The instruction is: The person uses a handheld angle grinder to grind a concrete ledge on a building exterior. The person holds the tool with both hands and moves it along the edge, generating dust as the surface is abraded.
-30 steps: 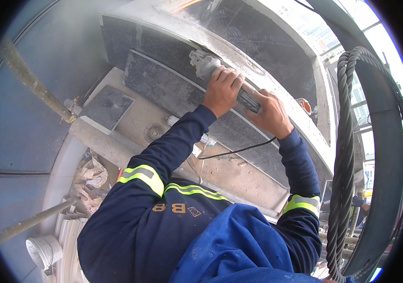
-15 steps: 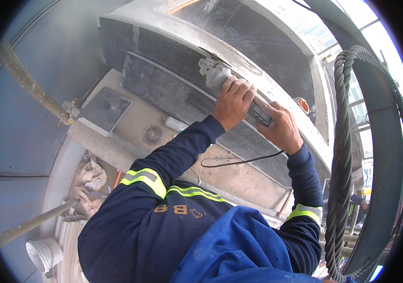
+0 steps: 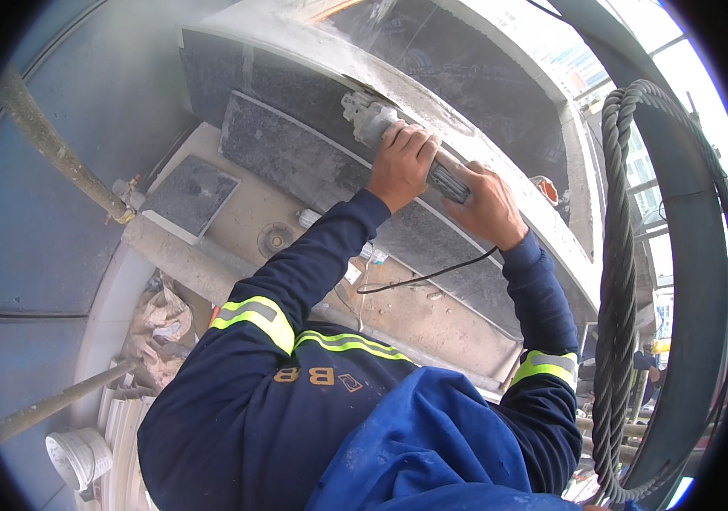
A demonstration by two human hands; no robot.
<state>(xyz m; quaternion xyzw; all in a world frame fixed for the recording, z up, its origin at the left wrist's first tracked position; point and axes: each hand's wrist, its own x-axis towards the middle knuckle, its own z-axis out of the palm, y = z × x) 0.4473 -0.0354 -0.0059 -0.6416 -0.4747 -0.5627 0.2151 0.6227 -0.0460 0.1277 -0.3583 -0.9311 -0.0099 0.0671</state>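
Both hands are closed around a dusty angle grinder (image 3: 372,121). Its head lies against the edge of a pale, curved slab (image 3: 432,109), where the disc is mostly hidden. My left hand (image 3: 402,164) wraps the body just behind the head. Farther back, my right hand (image 3: 488,204) grips the rear end. A black power cord (image 3: 432,275) runs from beneath my right hand in a loop toward my body. Below the grinder leans a long dark grey panel (image 3: 296,146) with a pale upper edge. Dust hangs in the air at the upper left.
A loose dark tile (image 3: 189,198) lies at the left beside a pole (image 3: 66,153). A round grinding disc (image 3: 276,239) and a white tube (image 3: 309,219) rest on the ledge. Thick wire rope (image 3: 616,281) hangs at the right. A white bucket (image 3: 79,458) stands lower left.
The grinder and both hands have slid left along the slab's edge. The cord has shifted with them. Dust at the upper left looks thicker.
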